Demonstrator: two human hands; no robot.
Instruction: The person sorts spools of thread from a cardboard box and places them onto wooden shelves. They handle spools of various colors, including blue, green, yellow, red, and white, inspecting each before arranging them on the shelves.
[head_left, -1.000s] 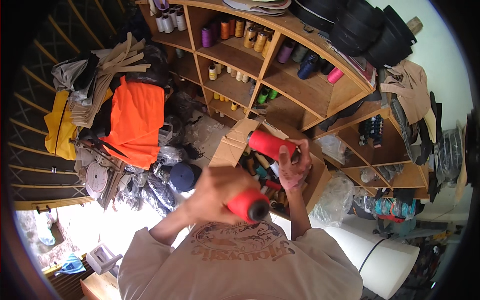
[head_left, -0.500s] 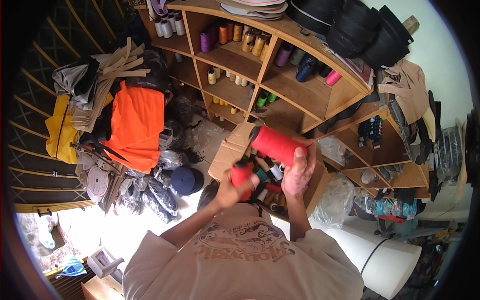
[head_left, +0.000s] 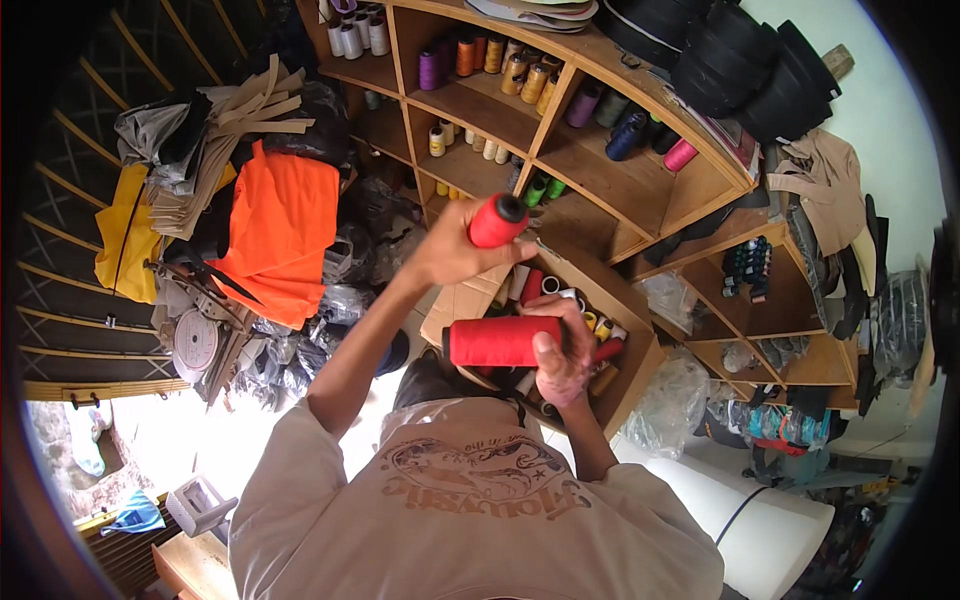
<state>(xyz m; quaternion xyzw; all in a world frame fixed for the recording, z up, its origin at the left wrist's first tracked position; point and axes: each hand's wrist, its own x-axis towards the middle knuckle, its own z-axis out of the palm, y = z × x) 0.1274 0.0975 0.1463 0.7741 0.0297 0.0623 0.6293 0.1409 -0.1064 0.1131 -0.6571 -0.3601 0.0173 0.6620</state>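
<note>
My left hand [head_left: 455,245] grips a smaller red thread spool [head_left: 492,226] with a black end, raised in front of the shelf's lower compartments. A larger red thread cone [head_left: 500,342] lies sideways in my right hand [head_left: 566,352], with my thumb across its right end. Beneath both hands stands an open cardboard box [head_left: 632,345]. Inside it are several thread spools in red, white, yellow and brown, partly hidden by my right hand and the large cone.
A wooden shelf [head_left: 600,190] ahead holds thread spools in many colours. Orange cloth [head_left: 285,225] and plastic-wrapped bundles are piled on the left. At the right are a clear plastic bag [head_left: 668,400] and a large white roll [head_left: 770,530].
My left hand has risen away from the box with the smaller red spool. My right hand has lowered and turned the large red cone to lie nearly level. The view has shifted slightly.
</note>
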